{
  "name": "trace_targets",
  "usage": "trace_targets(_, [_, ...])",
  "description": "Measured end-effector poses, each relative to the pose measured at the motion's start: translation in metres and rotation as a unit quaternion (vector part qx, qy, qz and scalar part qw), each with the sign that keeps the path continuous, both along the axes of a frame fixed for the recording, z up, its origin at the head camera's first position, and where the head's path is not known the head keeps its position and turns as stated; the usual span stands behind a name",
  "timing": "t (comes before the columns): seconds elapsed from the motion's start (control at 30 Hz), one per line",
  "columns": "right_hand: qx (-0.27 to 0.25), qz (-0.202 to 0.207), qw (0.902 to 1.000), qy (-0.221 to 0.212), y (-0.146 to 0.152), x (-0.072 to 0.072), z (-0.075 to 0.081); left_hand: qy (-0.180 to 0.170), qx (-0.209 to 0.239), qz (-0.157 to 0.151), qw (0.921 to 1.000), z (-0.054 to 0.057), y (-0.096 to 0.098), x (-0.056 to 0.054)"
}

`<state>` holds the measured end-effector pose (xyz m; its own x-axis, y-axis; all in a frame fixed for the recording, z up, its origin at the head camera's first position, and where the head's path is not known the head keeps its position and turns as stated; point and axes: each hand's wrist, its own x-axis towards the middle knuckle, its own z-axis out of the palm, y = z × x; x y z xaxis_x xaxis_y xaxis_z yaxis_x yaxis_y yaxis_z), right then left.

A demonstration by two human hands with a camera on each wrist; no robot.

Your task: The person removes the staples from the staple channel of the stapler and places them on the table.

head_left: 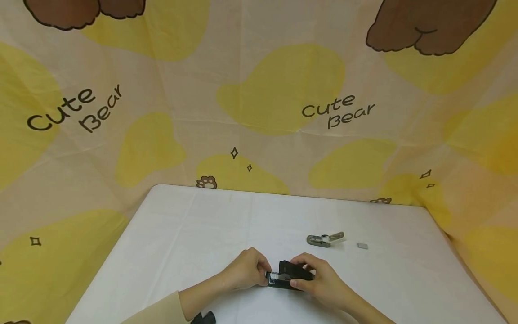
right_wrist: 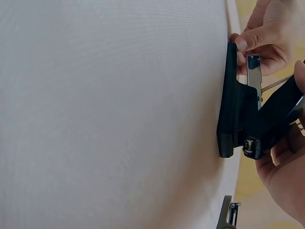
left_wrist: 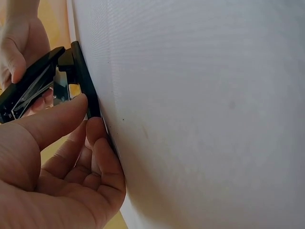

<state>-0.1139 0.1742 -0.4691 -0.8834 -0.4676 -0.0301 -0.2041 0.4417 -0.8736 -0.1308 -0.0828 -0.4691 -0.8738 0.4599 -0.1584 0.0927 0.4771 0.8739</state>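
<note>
A black stapler (head_left: 279,282) lies on the white table with its top arm swung up. Its metal staple channel (right_wrist: 254,71) is exposed between the arm and the base. My left hand (head_left: 248,271) pinches the front end of the stapler's base between thumb and fingers, as the left wrist view shows with the base (left_wrist: 85,78) at the fingertips. At the hinge side, my right hand (head_left: 321,280) grips the raised top arm (right_wrist: 281,112), thumb on one side and fingers on the other. The inside of the channel is too small to make out.
Behind the right hand lies a small grey stapler (head_left: 319,240), opened out. To its right sits a small grey block (head_left: 362,246), perhaps staples. A black object (head_left: 208,317) shows partly beside the left forearm. A patterned cloth (head_left: 267,90) hangs behind the table (head_left: 210,216).
</note>
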Motion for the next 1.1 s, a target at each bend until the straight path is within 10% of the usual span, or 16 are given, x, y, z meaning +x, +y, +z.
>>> trace_targets(1.1, [-0.008,-0.013,0.9981,0.059,0.017,0.006,0.004,0.002,-0.016,-0.001,0.9999,0.002,0.0,-0.001])
